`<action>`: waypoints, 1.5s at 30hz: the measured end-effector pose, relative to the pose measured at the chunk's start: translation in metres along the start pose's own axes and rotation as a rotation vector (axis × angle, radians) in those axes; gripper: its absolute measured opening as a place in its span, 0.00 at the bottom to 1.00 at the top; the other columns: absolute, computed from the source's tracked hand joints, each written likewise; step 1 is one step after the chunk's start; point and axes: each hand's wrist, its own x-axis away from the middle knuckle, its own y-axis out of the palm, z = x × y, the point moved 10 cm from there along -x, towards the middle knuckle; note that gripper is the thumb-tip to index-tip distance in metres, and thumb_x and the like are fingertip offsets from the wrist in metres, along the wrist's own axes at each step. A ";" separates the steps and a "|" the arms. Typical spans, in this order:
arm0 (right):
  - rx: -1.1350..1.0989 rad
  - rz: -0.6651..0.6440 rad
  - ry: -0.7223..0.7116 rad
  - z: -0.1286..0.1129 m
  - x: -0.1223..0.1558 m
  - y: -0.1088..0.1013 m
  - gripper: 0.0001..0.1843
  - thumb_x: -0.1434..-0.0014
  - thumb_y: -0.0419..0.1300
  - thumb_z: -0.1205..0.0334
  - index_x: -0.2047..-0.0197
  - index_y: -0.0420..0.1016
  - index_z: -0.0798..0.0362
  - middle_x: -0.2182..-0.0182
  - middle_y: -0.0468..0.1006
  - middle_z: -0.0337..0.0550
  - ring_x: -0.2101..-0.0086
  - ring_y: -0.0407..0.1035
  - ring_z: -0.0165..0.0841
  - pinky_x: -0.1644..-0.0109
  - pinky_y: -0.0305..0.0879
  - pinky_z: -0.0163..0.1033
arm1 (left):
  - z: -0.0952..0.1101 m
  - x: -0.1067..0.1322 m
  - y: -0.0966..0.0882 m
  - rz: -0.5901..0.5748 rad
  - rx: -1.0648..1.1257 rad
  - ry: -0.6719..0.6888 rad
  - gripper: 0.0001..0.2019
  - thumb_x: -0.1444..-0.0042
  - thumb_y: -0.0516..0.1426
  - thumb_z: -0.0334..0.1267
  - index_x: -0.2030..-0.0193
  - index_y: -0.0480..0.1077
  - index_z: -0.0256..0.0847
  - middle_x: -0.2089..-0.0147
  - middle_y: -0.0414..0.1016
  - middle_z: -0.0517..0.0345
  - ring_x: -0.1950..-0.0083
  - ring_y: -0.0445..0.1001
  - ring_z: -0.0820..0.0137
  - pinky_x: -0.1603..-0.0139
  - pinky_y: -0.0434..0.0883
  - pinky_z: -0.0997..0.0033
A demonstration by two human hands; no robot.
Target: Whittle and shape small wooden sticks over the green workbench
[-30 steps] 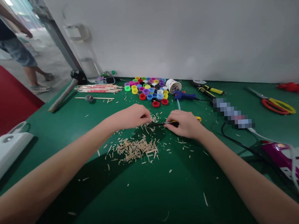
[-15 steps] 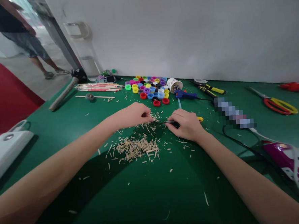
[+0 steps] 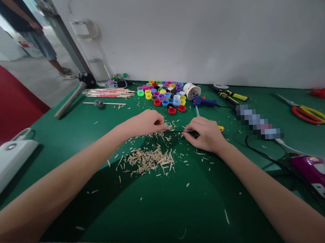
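someone [image 3: 36, 39] past the left fingers [image 3: 162, 127] has stepped nearer the post [image 3: 66, 37]. left fingers pinch tight, on what i cannot tell; right fingers [image 3: 192, 126] grip a knife [image 3: 176, 131] pointing at them. wood bits [image 3: 151, 160] lie around them. looks like wood-cutting; next stroke needs slow care.

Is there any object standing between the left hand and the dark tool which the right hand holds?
Nothing visible stands between the left hand and the tip of the dark tool in the right hand; whether they touch is unclear. Wood bits lie scattered nearby.
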 end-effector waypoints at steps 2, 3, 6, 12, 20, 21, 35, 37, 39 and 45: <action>-0.017 0.001 0.002 0.000 0.000 -0.001 0.07 0.43 0.57 0.60 0.71 0.69 0.53 0.74 0.73 0.41 0.69 0.65 0.31 0.71 0.51 0.37 | -0.001 0.000 0.001 -0.011 -0.002 -0.009 0.21 0.41 0.49 0.54 0.77 0.60 0.40 0.78 0.58 0.60 0.79 0.53 0.76 0.77 0.52 0.70; -0.023 -0.002 0.003 0.001 0.000 -0.001 0.07 0.43 0.56 0.60 0.71 0.69 0.53 0.74 0.73 0.41 0.69 0.65 0.31 0.71 0.51 0.37 | -0.001 0.000 0.002 -0.021 -0.001 -0.013 0.21 0.41 0.48 0.54 0.77 0.61 0.40 0.78 0.59 0.60 0.79 0.54 0.76 0.77 0.53 0.70; -0.016 -0.032 -0.001 0.001 0.000 0.002 0.08 0.43 0.55 0.59 0.71 0.69 0.53 0.73 0.73 0.41 0.69 0.65 0.31 0.72 0.50 0.37 | -0.001 0.001 0.003 -0.034 0.003 -0.014 0.22 0.41 0.48 0.55 0.75 0.63 0.40 0.78 0.60 0.59 0.79 0.54 0.75 0.77 0.53 0.70; -0.005 -0.090 0.016 0.002 0.001 0.009 0.09 0.41 0.54 0.59 0.70 0.70 0.52 0.71 0.73 0.43 0.67 0.64 0.33 0.72 0.50 0.38 | 0.001 0.001 0.003 -0.036 0.010 0.014 0.21 0.41 0.47 0.54 0.72 0.69 0.39 0.75 0.65 0.56 0.78 0.57 0.74 0.76 0.54 0.69; -0.031 -0.200 -0.001 0.004 0.000 0.020 0.10 0.40 0.53 0.57 0.69 0.69 0.52 0.71 0.72 0.43 0.68 0.63 0.33 0.70 0.52 0.37 | 0.014 0.003 0.004 -0.055 0.001 0.034 0.20 0.41 0.48 0.52 0.76 0.65 0.39 0.78 0.62 0.58 0.79 0.54 0.75 0.76 0.54 0.69; -0.038 -0.204 -0.004 0.004 0.000 0.021 0.10 0.40 0.53 0.57 0.69 0.69 0.52 0.71 0.72 0.43 0.68 0.63 0.32 0.70 0.53 0.37 | 0.016 0.003 0.004 -0.048 -0.003 0.035 0.20 0.41 0.48 0.51 0.77 0.63 0.40 0.79 0.60 0.58 0.80 0.54 0.75 0.76 0.54 0.69; 0.006 -0.053 -0.004 0.001 0.002 0.008 0.09 0.41 0.54 0.59 0.69 0.70 0.52 0.71 0.73 0.43 0.68 0.65 0.33 0.71 0.52 0.38 | 0.004 0.002 0.000 0.022 -0.002 -0.008 0.21 0.42 0.50 0.52 0.78 0.53 0.41 0.79 0.53 0.62 0.80 0.50 0.76 0.76 0.51 0.69; 0.008 -0.064 0.005 0.002 0.001 0.009 0.09 0.41 0.54 0.58 0.70 0.70 0.53 0.72 0.73 0.43 0.68 0.65 0.33 0.71 0.52 0.38 | 0.004 0.002 0.000 0.022 0.000 -0.009 0.21 0.41 0.50 0.52 0.78 0.52 0.41 0.79 0.53 0.62 0.80 0.50 0.76 0.76 0.50 0.68; -0.004 -0.092 0.012 0.003 0.000 0.012 0.09 0.41 0.54 0.58 0.69 0.71 0.53 0.72 0.73 0.44 0.67 0.65 0.33 0.71 0.53 0.38 | 0.007 0.002 0.001 0.018 0.008 -0.001 0.21 0.41 0.49 0.52 0.78 0.52 0.41 0.80 0.52 0.63 0.80 0.50 0.76 0.76 0.50 0.68; 0.012 -0.162 -0.008 0.003 0.000 0.020 0.11 0.40 0.53 0.56 0.68 0.69 0.52 0.71 0.72 0.42 0.68 0.64 0.32 0.71 0.52 0.37 | 0.016 0.003 0.000 0.018 -0.017 0.036 0.20 0.41 0.49 0.50 0.78 0.52 0.41 0.80 0.52 0.63 0.79 0.50 0.75 0.76 0.52 0.68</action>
